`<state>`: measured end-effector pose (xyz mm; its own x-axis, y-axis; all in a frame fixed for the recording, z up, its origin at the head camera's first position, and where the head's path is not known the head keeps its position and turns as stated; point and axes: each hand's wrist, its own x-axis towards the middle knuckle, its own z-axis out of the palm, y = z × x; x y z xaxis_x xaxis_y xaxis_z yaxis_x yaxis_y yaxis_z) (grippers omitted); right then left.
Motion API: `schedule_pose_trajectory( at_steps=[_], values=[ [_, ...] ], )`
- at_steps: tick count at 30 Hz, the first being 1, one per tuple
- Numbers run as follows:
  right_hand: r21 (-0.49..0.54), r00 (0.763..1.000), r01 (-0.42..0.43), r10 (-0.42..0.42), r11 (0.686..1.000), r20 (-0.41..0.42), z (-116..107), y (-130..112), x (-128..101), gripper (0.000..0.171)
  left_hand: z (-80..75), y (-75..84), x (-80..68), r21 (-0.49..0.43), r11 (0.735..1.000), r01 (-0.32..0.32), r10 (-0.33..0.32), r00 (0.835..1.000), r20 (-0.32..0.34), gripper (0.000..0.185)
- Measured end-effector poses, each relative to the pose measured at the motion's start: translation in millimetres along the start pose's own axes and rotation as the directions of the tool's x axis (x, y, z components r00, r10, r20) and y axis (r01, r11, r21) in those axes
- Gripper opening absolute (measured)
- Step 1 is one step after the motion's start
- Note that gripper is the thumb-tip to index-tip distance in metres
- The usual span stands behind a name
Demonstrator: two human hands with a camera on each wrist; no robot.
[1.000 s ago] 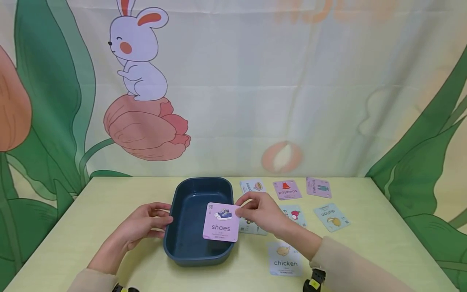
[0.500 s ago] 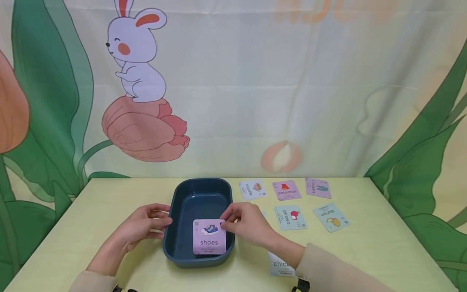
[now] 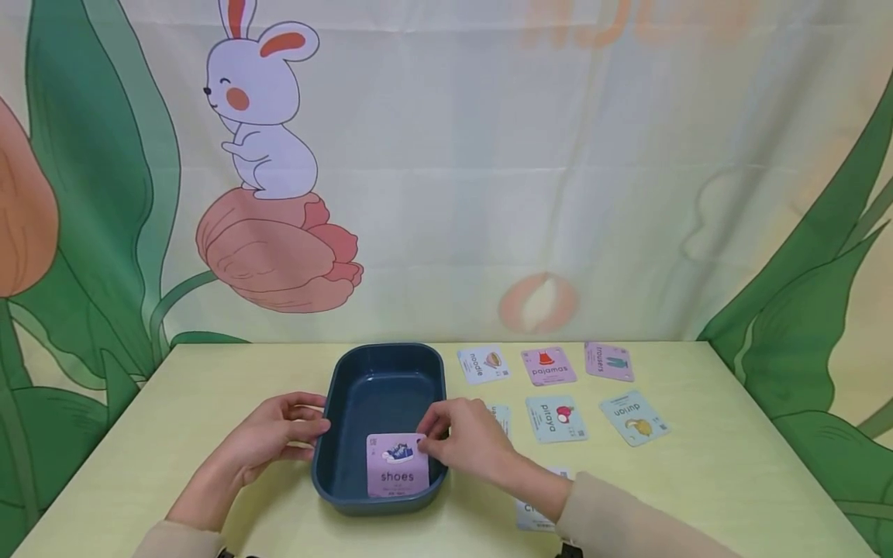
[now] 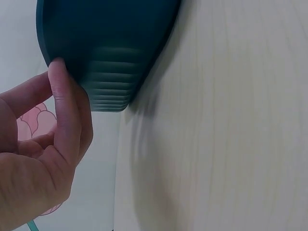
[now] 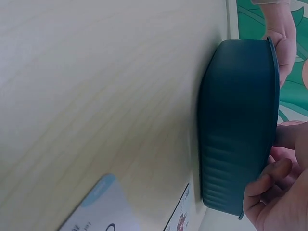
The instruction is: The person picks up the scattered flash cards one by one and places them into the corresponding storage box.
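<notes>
A dark blue rectangular bin (image 3: 380,508) stands on the table. My left hand (image 3: 282,430) holds its left rim between thumb and fingers; in the left wrist view a fingertip of the left hand (image 4: 62,120) lies against the outside, just under the rim. My right hand (image 3: 470,438) reaches over the right rim and pinches the upper right corner of a pink "shoes" card (image 3: 398,469). The card is tilted inside the near end of the bin, its picture facing up. In the right wrist view the bin's wall (image 5: 236,115) hides the card.
To the right lie several picture cards: noodle (image 3: 484,364), pajamas (image 3: 549,366), trousers (image 3: 608,361), pitaya (image 3: 556,419) and durian (image 3: 635,417). My right arm partly covers the chicken card (image 3: 533,518), and my hand covers most of another card (image 3: 501,418). A printed curtain (image 3: 446,170) hangs behind the table.
My right hand has carried the shoes card left and down, from above the bin's right rim into its near end. The left hand has stayed at the left rim.
</notes>
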<state>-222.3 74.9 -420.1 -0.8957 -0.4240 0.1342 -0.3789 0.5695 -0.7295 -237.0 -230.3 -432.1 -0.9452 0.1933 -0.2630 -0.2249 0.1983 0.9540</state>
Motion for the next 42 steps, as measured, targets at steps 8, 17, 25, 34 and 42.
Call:
schedule_pose_trajectory(
  at_steps=[8, 17, 25, 34, 42],
  values=[
    [-0.055, 0.998, 0.061, -0.061, 0.997, 0.003, 0.6, 0.3, 0.1, 0.009, 0.8, -0.7, 0.9, 0.007, 1.000, 0.008, -0.008, 1.000, -0.005, 0.052],
    [-0.077, 0.998, 0.055, -0.056, 0.996, -0.015, -1.7, 0.3, -1.2, 0.014, 1.9, 0.4, 1.5, 0.006, 1.000, 0.010, -0.009, 1.000, -0.007, 0.053],
    [-0.012, 0.996, 0.060, -0.060, 0.998, -0.063, -6.9, 6.3, -3.4, 0.016, 2.2, 1.4, 0.9, 0.007, 1.000, 0.004, -0.004, 1.000, -0.001, 0.053],
    [0.090, 0.995, 0.002, 0.007, 0.996, -0.103, -19.4, 18.4, -14.5, 0.017, 2.5, 0.8, -0.8, 0.002, 1.000, -0.007, 0.007, 1.000, 0.005, 0.052],
    [0.168, 0.995, -0.067, 0.079, 0.984, -0.065, -35.9, 34.6, -29.3, 0.016, 1.8, 0.8, -1.1, 0.007, 1.000, -0.002, 0.002, 1.000, 0.000, 0.052]
  ],
)
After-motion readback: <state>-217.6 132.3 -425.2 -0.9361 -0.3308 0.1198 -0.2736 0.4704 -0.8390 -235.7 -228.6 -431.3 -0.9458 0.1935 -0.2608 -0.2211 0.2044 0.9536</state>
